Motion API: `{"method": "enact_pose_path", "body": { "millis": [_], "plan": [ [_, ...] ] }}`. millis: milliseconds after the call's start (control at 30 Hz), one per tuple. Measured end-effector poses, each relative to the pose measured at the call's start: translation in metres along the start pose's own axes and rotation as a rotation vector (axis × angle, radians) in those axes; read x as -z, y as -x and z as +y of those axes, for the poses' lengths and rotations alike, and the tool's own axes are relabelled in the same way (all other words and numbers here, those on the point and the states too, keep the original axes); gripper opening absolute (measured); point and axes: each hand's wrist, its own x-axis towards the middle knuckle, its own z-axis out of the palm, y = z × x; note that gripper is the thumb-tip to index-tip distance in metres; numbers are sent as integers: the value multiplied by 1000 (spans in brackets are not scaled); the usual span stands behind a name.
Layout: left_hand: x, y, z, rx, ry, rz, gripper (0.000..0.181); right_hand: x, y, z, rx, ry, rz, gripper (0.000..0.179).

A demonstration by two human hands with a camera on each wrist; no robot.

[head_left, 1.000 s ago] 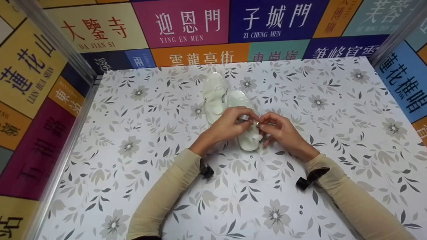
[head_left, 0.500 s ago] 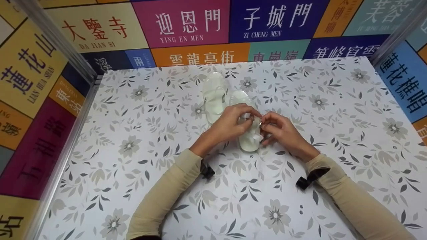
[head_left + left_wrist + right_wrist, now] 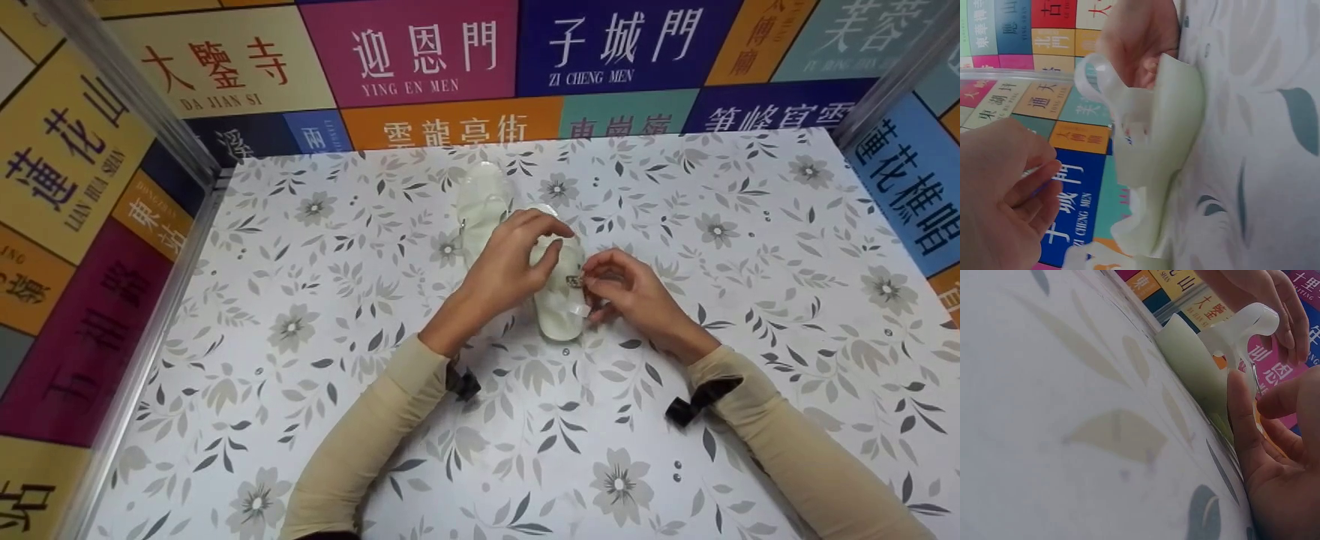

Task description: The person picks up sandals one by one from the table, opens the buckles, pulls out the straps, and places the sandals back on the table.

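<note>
A pair of pale translucent jelly sandals lies on the table. The nearer sandal [image 3: 558,322] has a strap with a small metal buckle [image 3: 574,282] on its right side. My right hand [image 3: 641,296] pinches the strap at this buckle, thumb and fingers on either side of it in the right wrist view. Over the same sandal hovers my left hand [image 3: 510,262], its fingers loosely bent and apart from the strap; the left wrist view shows nothing in its grasp. Partly behind this hand, the other sandal [image 3: 482,184] lies farther back and left.
A white cloth with grey flowers and leaves covers the table [image 3: 420,465]. Colourful panels with printed characters [image 3: 427,52] enclose the back and both sides. Black wrist cameras [image 3: 682,411] are strapped over the beige sleeves.
My left hand has let go of the strap and shifted up and left, uncovering the buckle. My right hand stays at the sandal's right side.
</note>
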Motion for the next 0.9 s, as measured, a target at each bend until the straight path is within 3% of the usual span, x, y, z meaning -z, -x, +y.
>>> {"method": "enact_pose_path", "body": {
  "millis": [100,267,467,633,667,800,867,900],
  "plan": [
    [2,2,8,58,-23,-10,18,0,-1,1,-8,12,19,44],
    [-4,9,17,169,-132,-98,17,0,0,2,-4,9,36,55],
    [-9,17,25,248,-243,-137,23,-2,0,2,11,13,33,56],
    [-12,18,24,343,-204,-227,25,-4,1,0,33,55,52,52],
    [-19,18,13,354,-193,-234,27,-5,1,0,39,76,59,51],
    [-21,17,10,404,-127,-270,30,-7,4,-2,55,157,87,46],
    [-21,17,9,410,-101,-265,32,-9,5,-3,61,176,103,44],
    [-15,17,19,412,-86,-265,32,-9,6,-3,65,174,110,44]
  ]
}}
